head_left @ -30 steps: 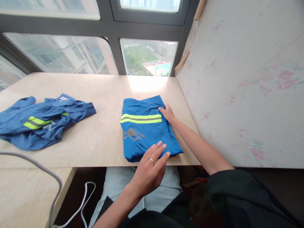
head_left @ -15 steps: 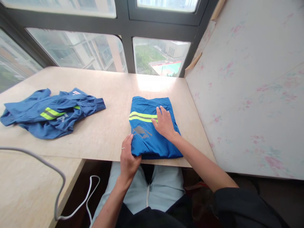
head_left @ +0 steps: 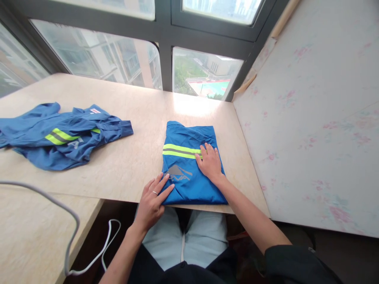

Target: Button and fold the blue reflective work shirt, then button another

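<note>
A folded blue work jacket lies as a flat rectangle near the front edge of the table. Across it runs a yellow-green and grey reflective band, with a grey printed logo below. My left hand, a ring on one finger, rests its outstretched fingers on the jacket's lower left corner, over part of the logo. On the right half, my right hand lies flat with fingers spread, touching the band's right end.
A second blue garment with the same kind of band lies crumpled on the table to the left. A grey-white cable loops at lower left. Windows stand behind; a floral-patterned wall panel borders the right.
My left hand has moved from gripping the jacket's lower left edge to lying on top of that corner. My right hand has shifted slightly toward me. The view has tilted a little.
</note>
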Demonstrator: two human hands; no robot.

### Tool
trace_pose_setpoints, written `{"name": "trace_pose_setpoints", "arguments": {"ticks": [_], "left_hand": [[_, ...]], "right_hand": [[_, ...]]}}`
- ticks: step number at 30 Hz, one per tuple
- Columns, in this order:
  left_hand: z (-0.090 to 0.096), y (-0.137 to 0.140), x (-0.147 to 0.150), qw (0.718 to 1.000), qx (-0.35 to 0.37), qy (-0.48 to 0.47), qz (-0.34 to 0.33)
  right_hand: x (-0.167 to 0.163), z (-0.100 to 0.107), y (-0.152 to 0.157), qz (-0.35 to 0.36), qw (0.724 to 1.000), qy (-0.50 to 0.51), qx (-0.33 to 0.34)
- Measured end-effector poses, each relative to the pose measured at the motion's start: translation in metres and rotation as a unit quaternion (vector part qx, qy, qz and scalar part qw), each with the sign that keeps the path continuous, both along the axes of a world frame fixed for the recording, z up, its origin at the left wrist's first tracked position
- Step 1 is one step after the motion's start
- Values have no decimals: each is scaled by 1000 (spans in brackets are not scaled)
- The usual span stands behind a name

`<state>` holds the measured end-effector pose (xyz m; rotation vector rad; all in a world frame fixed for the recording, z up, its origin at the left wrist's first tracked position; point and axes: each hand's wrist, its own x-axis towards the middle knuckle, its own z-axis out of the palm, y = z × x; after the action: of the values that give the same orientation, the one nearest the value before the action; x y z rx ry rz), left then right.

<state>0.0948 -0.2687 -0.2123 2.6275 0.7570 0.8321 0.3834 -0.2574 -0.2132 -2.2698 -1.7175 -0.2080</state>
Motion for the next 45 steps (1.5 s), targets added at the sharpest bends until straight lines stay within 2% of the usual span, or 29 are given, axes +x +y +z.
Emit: {"name": "trace_pose_setpoints", "arguments": {"ticks": [3, 7, 9, 10, 13, 14, 18, 20, 22, 25, 29, 34, 45], "left_hand": [[9, 4, -8, 998, -59, 27, -17], [38, 13, -27, 970, -221, 72, -73], [53, 26, -26, 956, -280, 63, -59], [59, 35, -21, 955, -293, 47, -24], [70, 69, 17, 960, -248, -10, 130], [72, 81, 35, 962, -221, -4, 158], [70, 128, 111, 978, -69, 102, 165], [63, 145, 137, 978, -32, 153, 135], [51, 157, 150, 975, -30, 191, 113], [30, 165, 150, 971, -42, 208, 109], [15, 167, 139, 967, -56, 209, 138], [16, 167, 138, 961, -62, 223, 151], [10, 166, 133, 967, -49, 177, 176]], "right_hand": [[2, -1, -2, 1, 1000, -2, -8], [0, 4, 3, -6, 1000, -5, -18], [-5, 12, 14, -2, 1000, -8, -1], [-10, 17, 22, 9, 1000, -7, 16], [-24, 34, 60, 57, 996, 3, 69], [-28, 39, 75, 68, 995, 8, 76], [-29, 44, 129, 68, 997, 3, 42], [-22, 37, 145, 56, 998, -8, -2], [-14, 25, 151, 46, 998, -15, -46], [-6, 8, 148, 38, 996, -10, -74], [-4, -2, 143, 52, 998, -15, -41], [12, -2, 137, 75, 996, -23, -36], [92, -7, 78, -1, 998, -7, -70]]}}
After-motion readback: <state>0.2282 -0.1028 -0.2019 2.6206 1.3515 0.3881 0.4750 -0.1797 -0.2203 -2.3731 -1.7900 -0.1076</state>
